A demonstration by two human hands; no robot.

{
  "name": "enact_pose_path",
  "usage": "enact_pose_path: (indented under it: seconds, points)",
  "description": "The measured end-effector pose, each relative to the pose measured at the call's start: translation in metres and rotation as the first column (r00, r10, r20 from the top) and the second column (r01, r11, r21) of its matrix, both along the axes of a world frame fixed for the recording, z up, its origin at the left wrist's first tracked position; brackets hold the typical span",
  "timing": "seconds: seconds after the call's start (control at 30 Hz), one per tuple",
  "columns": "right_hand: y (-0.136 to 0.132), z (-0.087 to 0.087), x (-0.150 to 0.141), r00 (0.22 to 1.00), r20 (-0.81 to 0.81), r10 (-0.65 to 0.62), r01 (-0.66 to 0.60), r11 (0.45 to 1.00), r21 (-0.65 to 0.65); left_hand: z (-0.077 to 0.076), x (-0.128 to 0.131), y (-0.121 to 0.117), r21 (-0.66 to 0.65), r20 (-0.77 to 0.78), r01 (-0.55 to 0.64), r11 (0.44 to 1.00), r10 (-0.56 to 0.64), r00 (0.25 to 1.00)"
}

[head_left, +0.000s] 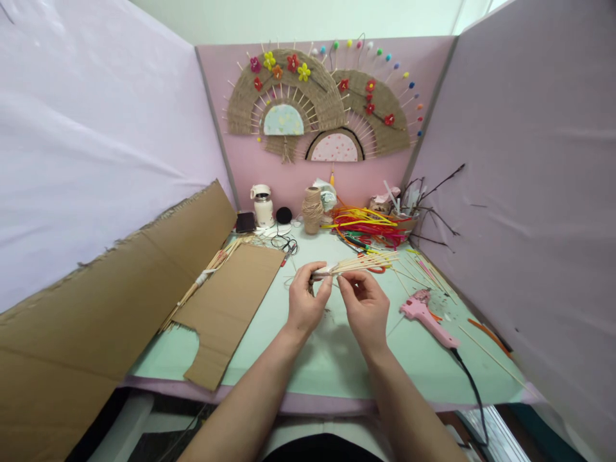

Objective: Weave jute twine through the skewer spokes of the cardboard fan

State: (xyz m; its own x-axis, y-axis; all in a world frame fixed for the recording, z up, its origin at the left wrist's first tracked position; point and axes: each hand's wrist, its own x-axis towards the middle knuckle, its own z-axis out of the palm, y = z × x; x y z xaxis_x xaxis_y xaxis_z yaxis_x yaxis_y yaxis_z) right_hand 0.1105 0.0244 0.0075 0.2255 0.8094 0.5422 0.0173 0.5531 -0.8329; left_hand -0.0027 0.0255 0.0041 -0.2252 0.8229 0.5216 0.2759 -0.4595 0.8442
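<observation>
The left hand (pixel 304 301) grips the sticks (pixel 369 261) by one end, likely to steady them. The right hand (pixel 366 307) pinches beside it, on what I can't tell.

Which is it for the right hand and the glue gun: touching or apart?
Apart. The head view shows green tabletop between the right hand and the glue gun.

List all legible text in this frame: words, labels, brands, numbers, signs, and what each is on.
No readable text anywhere in view.
White bottle: faint marks, too small to read.
White wrapper behind the twine spool: greenish marks, too blurred to tell if they are print.
Pink glue gun: no lettering can be made out.
Held stick bundle: none visible.
</observation>
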Motion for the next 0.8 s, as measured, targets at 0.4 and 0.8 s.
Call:
enact_pose_path:
  seconds: [0.4, 0.8]
  points:
    - [0.0019, -0.0021, 0.0026, 0.999, -0.029, 0.032, -0.033, 0.998, -0.050, 0.0012, 0.0028, 0.0000, -0.042, 0.025, 0.056, 0.998, -0.055, 0.998]
    - [-0.0003, 0.0000, 0.0013, 0.997, -0.073, 0.039, -0.046, 0.994, -0.096, 0.0040, 0.0039, -0.0014, -0.126, 0.116, 0.121, 0.985, -0.107, 0.988]
